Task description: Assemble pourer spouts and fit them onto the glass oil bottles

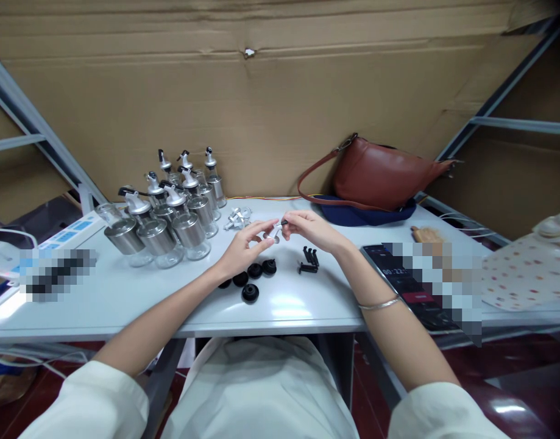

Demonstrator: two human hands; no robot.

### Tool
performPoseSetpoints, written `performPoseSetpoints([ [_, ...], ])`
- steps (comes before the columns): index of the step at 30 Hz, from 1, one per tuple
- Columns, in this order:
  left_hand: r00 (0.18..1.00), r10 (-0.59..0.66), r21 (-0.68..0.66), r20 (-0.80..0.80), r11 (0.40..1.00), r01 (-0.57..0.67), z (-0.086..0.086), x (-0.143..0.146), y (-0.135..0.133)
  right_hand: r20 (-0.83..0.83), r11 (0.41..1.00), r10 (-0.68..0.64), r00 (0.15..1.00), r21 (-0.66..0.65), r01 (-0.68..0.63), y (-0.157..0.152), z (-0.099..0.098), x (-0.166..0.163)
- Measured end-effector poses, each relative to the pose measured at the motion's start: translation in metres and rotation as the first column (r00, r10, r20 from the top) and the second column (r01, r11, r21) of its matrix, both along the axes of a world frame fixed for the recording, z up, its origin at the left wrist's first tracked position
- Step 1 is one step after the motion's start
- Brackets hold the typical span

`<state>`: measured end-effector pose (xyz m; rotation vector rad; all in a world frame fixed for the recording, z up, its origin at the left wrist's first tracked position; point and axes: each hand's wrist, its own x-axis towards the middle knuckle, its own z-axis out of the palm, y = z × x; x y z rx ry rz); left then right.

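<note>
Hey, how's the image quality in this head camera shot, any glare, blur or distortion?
Head view: wide-angle bending at the edges; soft glare on the pale grey table front; pixelated blocks left and right; hands and steel-and-glass dispenser bottles reasonably sharp.

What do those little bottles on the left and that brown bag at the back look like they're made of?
The bottles: seemingly clear glass bases wrapped in brushed, shiny metal sleeves, with silvery spouts. The brown bag: smooth, softly glossy leather or imitation leather; which one cannot be told.

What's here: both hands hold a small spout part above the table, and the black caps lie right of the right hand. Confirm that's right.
One detail is off. The head view shows the black caps lying below the left hand, not right of the right hand. Both hands do hold the small spout part above the table.
</note>
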<state>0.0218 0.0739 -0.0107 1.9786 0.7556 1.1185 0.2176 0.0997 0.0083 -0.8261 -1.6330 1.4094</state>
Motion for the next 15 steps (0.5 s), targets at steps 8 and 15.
performPoseSetpoints([
  [8, 1.0, 0.014, -0.057, 0.022, 0.998, -0.013, 0.0006, 0.0014, -0.002, 0.025, 1.0, -0.007, 1.0, 0.029, 0.007, -0.0023, 0.0039, -0.0007],
  [15, 0.997, 0.041, -0.117, 0.07, 0.993, -0.033, -0.0006, 0.0016, 0.0, 0.03, 0.999, -0.019, 0.999, 0.051, 0.017, -0.0022, 0.0045, 0.0006],
])
